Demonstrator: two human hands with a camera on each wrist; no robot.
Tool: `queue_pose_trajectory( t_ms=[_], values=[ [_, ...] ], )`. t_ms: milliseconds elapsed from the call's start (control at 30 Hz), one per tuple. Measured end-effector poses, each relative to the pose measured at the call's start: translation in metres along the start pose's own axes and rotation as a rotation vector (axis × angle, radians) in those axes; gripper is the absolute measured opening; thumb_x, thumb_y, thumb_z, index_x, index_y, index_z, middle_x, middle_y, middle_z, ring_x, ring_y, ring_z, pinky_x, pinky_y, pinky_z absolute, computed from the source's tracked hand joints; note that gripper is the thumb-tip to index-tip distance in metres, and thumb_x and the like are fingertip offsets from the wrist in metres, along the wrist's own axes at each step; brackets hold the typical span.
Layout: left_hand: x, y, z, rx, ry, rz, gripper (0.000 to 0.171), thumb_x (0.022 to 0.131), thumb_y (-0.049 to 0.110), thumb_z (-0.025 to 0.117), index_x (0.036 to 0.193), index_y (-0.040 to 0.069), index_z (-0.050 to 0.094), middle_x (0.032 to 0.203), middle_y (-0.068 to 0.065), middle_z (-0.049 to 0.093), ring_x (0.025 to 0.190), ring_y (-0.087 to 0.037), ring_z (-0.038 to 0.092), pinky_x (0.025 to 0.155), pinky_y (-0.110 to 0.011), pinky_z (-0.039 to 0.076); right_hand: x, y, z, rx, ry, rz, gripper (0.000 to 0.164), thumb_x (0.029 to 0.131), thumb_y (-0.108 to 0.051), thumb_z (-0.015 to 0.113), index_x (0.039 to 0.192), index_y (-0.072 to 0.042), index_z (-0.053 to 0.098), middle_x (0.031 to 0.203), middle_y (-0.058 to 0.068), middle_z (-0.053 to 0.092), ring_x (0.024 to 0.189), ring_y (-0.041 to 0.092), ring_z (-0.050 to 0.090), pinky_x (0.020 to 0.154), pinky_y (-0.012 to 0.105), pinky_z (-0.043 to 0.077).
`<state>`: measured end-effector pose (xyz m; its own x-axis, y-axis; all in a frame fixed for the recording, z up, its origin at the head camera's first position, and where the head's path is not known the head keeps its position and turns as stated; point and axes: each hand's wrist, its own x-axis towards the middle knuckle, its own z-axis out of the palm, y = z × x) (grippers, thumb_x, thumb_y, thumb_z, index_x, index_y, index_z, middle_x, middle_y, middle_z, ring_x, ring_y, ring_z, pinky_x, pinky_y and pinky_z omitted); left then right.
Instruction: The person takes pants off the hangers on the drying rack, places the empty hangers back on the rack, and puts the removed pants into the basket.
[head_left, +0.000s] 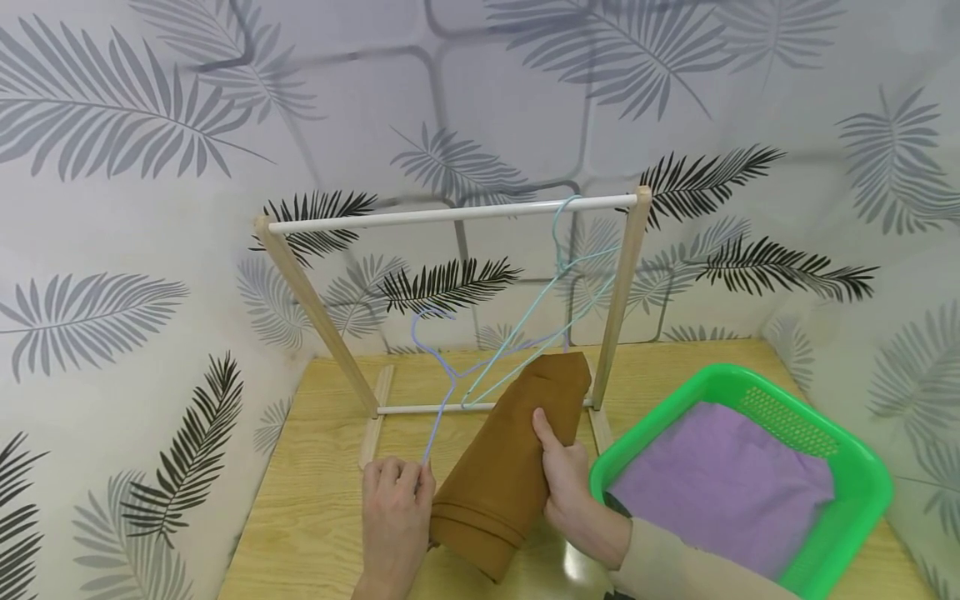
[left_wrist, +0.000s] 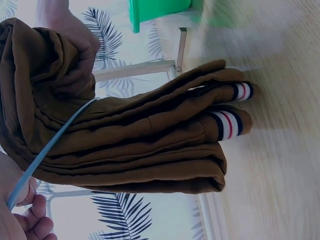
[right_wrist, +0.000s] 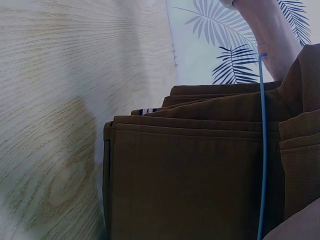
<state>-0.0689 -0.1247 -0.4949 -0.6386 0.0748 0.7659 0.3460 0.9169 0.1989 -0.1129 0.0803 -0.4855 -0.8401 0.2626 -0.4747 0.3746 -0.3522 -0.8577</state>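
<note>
Left grip [head_left: 395, 518] is pinching the blue hanger [left_wrist: 49, 145] while the right grip [head_left: 576, 492] is clamping folded brown trousers [head_left: 498, 475] above the table [head_left: 318, 508], their probably soft, slumping layers needing holding together mid-length.

leaf-print walls [head_left: 90, 217], seemingly wooden tabletop [head_left: 315, 500]

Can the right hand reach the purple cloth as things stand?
Not freely, probably: the right hand grips the brown garment, though the purple cloth lies in the open green basket nearby.
</note>
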Motion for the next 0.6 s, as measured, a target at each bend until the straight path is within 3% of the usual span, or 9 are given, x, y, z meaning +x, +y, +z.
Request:
queue_pose_trajectory(
  t_ms=[300,600],
  values=[
    [-0.006,-0.001,0.004,0.031,-0.007,0.006,0.023,0.071,-0.004,0.087,0.07,0.002,0.064,0.069,-0.008,0.061,0.076,-0.024,0.052,0.066,-0.033,0.044,-0.003,-0.007,-0.005,0.04,-0.008,0.005,0.086,0.088,-0.066,0.075,0.142,-0.003,0.052,0.101,-0.005,0.071,0.088,0.009,0.069,0.079,0.026,0.058],
    [-0.009,-0.001,0.005,0.028,0.002,0.0,0.024,0.072,-0.003,0.086,0.069,0.002,0.063,0.069,-0.008,0.059,0.074,-0.023,0.051,0.065,-0.032,0.043,-0.008,-0.018,-0.011,0.07,0.008,0.019,0.088,0.088,-0.065,0.076,0.139,0.001,0.048,0.097,-0.007,0.069,0.085,0.008,0.068,0.079,0.024,0.058]
  ],
)
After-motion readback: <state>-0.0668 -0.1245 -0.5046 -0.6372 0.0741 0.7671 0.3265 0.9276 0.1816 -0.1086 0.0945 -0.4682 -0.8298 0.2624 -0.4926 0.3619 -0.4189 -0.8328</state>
